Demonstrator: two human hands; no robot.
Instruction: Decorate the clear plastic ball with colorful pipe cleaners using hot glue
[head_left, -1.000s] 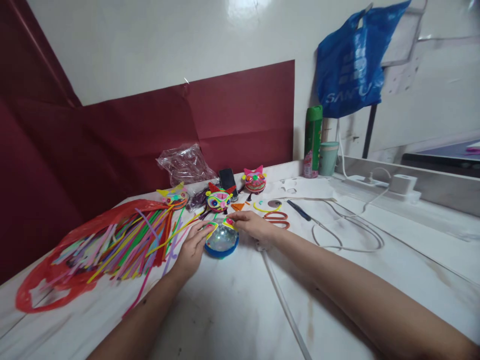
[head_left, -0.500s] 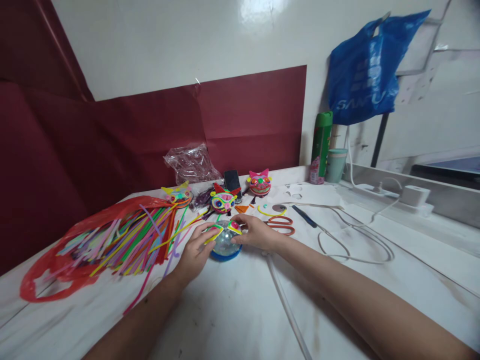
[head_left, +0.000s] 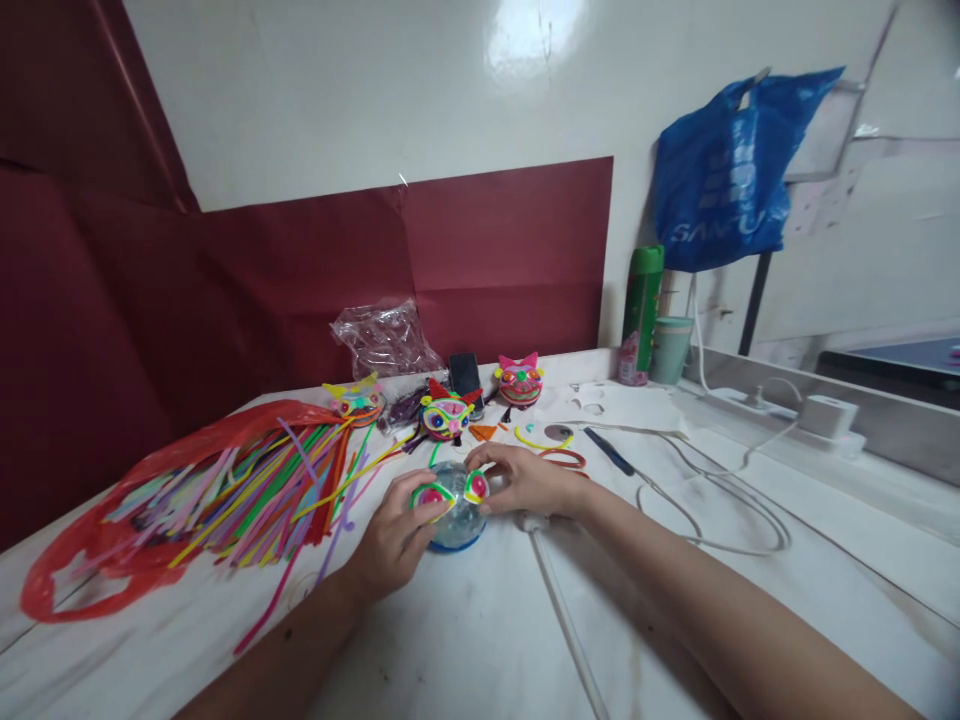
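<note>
A clear ball [head_left: 460, 530] with a blue lower rim rests on the white table between my hands. My left hand [head_left: 386, 540] is closed on an eye-shaped piece [head_left: 431, 497] with a red middle and a green, white and yellow border, held against the ball's left side. On the right side, my right hand [head_left: 529, 482] pinches a matching eye piece [head_left: 477, 487] at the ball's surface. Whether either piece is stuck on cannot be seen. Just behind the ball sits a decorated animal head [head_left: 445, 415] with red ears.
Colourful pipe cleaners [head_left: 277, 490] lie on a red plastic bag [head_left: 45, 580] at left. Two more animal heads, one yellow-eared [head_left: 357, 402] and one pink-eared [head_left: 519, 382], stand behind. Orange-handled scissors [head_left: 564, 458], a looped cable [head_left: 776, 515] and a translucent rod [head_left: 566, 615] lie at right.
The camera has tilted up slightly, so the scene sits lower. Both eye pieces now face the camera more, their red middles showing. My hands stay at the ball.
</note>
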